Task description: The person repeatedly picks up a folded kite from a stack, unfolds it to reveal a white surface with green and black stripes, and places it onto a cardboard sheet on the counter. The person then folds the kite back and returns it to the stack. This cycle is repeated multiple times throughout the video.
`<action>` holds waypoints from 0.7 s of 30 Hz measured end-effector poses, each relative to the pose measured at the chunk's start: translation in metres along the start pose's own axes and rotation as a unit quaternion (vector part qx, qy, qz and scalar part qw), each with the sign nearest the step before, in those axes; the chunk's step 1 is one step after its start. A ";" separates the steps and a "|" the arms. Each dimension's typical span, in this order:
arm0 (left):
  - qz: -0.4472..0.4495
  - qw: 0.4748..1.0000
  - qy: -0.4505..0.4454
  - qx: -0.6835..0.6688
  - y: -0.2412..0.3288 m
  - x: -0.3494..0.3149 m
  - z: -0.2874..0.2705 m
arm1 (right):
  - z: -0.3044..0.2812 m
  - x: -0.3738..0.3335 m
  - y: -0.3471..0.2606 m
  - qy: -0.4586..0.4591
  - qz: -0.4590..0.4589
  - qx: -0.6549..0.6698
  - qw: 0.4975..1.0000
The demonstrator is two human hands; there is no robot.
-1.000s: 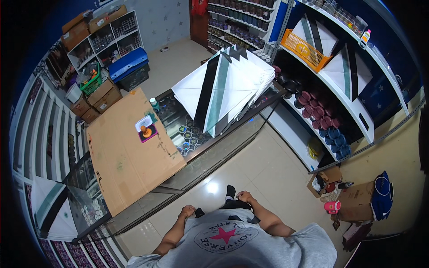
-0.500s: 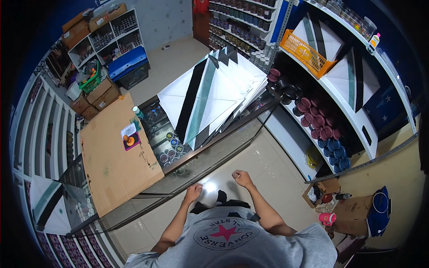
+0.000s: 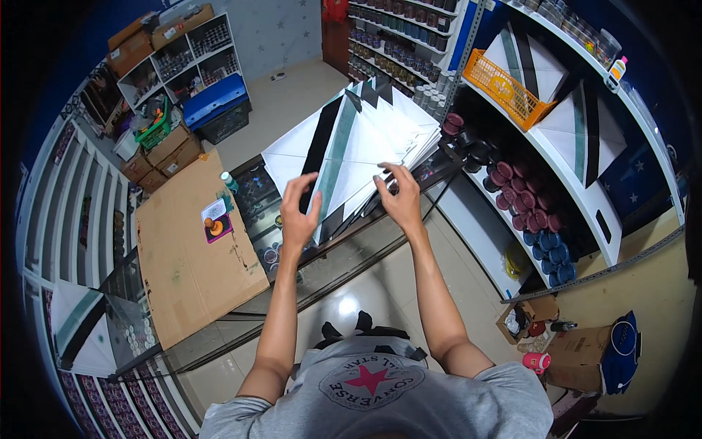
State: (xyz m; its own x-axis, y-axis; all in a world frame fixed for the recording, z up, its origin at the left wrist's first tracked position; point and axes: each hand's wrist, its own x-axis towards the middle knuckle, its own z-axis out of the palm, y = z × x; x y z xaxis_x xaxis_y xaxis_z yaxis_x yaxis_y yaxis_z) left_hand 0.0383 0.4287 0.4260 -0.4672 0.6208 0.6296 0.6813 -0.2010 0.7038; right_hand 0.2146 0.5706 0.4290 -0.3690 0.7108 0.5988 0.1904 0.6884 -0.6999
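Note:
A stack of white sheets (image 3: 369,154), the top one crossed by a black and a green diagonal band, lies fanned on the glass display counter (image 3: 329,247). Over its near left corner is my left hand (image 3: 299,211), fingers bent and apart, holding nothing. My right hand (image 3: 399,196) hovers at the near right part of the stack, its fingers curved and spread. Whether either hand touches the sheets I cannot tell. To the left, a flat piece of cardboard (image 3: 186,263) covers the counter, bearing a wooden-handled stamp (image 3: 213,226) on a pink-edged ink pad (image 3: 224,235).
A small green-capped bottle (image 3: 229,181) stands beside the cardboard. Shelves on the right hold an orange basket (image 3: 508,89), more striped sheets (image 3: 583,135), and maroon and blue lidded jars (image 3: 552,256). Behind stand a blue-lidded bin (image 3: 216,106) and cardboard boxes (image 3: 173,150).
Both hands have risen from in front of my body and reached forward to the stack. Their fingers have gone from curled to spread. The view has shifted slightly.

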 end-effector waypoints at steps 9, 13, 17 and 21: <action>0.037 0.996 0.078 -0.002 -0.002 0.036 -0.017 | 0.006 0.031 -0.023 0.011 -0.025 0.018 0.999; 0.042 0.996 0.078 0.007 -0.006 0.036 -0.019 | 0.009 0.032 -0.026 0.002 -0.025 0.019 1.000; 0.027 0.997 0.074 0.007 -0.019 0.038 -0.014 | 0.012 0.033 -0.016 -0.004 -0.009 0.011 1.000; -0.048 0.998 0.018 0.035 -0.073 0.025 0.004 | 0.018 0.029 0.026 -0.018 0.039 -0.040 0.998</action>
State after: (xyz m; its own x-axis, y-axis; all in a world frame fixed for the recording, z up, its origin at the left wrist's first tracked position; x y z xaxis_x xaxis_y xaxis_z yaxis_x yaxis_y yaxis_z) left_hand -0.0213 0.4618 0.3890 -0.5509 0.6067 0.5731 0.6698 -0.0883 0.7373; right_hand 0.1921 0.6063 0.4214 -0.3820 0.7587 0.5277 0.2920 0.6408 -0.7100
